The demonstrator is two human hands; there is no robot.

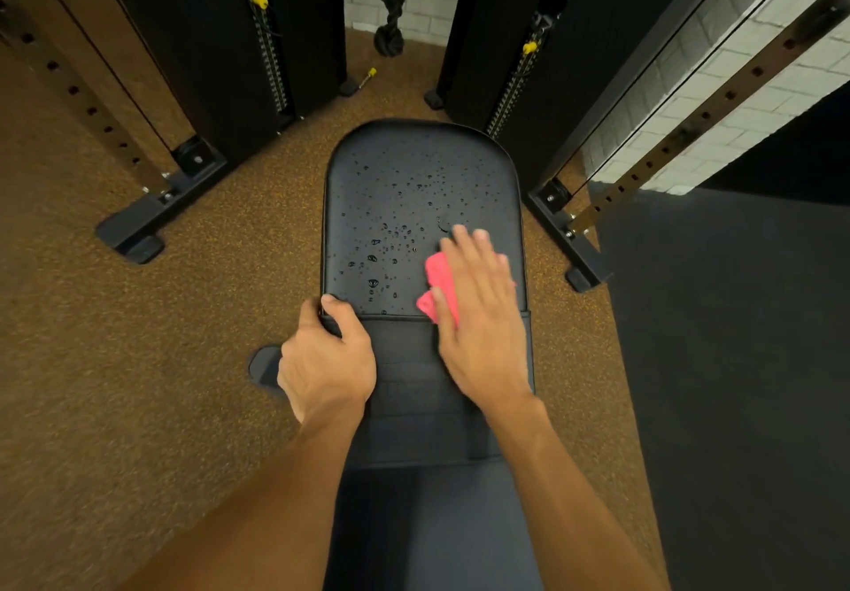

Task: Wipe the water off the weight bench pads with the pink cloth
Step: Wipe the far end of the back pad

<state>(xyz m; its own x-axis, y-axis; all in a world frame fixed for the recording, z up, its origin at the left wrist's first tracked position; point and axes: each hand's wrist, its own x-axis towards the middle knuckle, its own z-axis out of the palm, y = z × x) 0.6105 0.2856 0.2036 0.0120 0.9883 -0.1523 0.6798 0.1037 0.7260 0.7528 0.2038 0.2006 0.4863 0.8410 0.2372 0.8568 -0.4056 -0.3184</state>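
Pink cloth [437, 280] lies under my flat right hand [483, 314]; droplets [391, 231] spread ahead-left along the bench pad [414, 144], whose near corner my left hand [326, 360] grips

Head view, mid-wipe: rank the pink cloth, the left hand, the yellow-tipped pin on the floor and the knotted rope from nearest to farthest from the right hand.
1. pink cloth, pressed under the right hand.
2. left hand, gripping the bench pad at its near left corner.
3. yellow-tipped pin, on the floor beyond the pad.
4. knotted rope, hanging by the back wall.
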